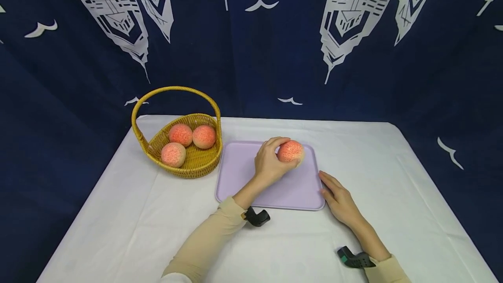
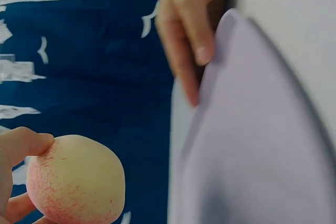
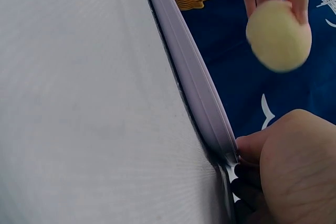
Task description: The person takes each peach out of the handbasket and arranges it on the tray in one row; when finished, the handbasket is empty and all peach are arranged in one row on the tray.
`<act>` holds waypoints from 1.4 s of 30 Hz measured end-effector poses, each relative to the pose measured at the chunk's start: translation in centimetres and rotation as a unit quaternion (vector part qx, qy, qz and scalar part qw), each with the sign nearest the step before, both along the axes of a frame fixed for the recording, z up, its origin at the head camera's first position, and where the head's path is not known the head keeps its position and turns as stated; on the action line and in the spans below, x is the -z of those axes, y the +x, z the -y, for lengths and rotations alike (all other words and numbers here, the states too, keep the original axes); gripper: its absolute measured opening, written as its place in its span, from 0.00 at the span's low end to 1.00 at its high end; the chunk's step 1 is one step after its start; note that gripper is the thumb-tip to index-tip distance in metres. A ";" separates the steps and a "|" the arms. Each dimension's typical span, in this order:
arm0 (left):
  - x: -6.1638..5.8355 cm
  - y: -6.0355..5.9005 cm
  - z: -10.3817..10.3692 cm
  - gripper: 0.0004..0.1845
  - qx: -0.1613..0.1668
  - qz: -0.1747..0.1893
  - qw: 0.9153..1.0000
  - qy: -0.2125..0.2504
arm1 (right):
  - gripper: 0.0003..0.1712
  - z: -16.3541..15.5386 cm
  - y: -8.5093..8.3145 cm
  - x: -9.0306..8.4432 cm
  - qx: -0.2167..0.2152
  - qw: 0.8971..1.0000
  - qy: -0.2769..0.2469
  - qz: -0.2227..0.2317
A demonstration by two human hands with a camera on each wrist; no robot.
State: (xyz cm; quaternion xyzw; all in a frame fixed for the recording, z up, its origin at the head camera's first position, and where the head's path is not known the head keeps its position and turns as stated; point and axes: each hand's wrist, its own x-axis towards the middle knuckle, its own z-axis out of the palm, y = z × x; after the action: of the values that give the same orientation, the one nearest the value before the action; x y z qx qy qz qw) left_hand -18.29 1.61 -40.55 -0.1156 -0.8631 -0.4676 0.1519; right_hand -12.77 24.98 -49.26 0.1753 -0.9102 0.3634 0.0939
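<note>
Left hand (image 1: pixel 272 160): pinches a peach (image 1: pixel 291 151).
Peach: above the tray (image 1: pixel 239 174), toward 1 o'clock.
Right hand (image 1: pixel 341 200): fingers extended, touching tray's 3 o'clock edge.
Basket (image 1: pixel 198 172): tray's 10 o'clock.
Pinch: if slack, round peach could drop, roll.

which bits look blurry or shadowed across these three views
Head view: soft, fairly even light, with the basket clear; left wrist view: the held peach fairly crisp, but the tray blurred; right wrist view: the same peach blurry, and a dark shadow along the tray's edge against the white tablecloth.
</note>
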 end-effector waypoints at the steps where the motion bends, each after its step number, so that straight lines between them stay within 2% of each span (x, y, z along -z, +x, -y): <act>1: 0.4 -0.1 -0.7 0.30 -0.002 0.008 1.000 -0.008 | 0.27 0.0 0.0 0.0 0.002 1.000 0.001 0.002; 8: 2.4 -1.0 -4.0 0.31 -0.015 0.058 0.997 -0.039 | 0.27 0.1 0.0 -0.2 -0.001 1.000 -0.004 -0.007; 19: 4.7 -1.4 -5.8 0.32 -0.017 0.083 0.994 -0.067 | 0.27 0.2 0.0 -0.1 -0.001 1.000 -0.005 -0.008; 32: 5.6 -1.2 -6.5 0.35 -0.017 0.079 0.994 -0.076 | 0.27 0.2 0.0 -0.2 0.000 1.000 -0.004 -0.012; 37: 5.5 -1.2 -6.6 0.35 -0.015 0.072 0.994 -0.078 | 0.27 0.1 0.0 -0.2 0.001 1.000 -0.003 -0.012; 42: 5.1 -1.0 -6.1 0.40 -0.012 0.083 0.993 -0.087 | 0.27 0.2 0.0 -0.1 0.004 1.000 0.000 -0.009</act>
State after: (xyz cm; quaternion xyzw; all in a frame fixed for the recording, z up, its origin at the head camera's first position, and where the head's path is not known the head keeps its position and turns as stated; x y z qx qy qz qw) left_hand -19.26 7.67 -45.68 -0.0787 -0.9113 -0.3973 0.0742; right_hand -12.78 24.80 -49.12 0.1753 -0.9097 0.3617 0.1037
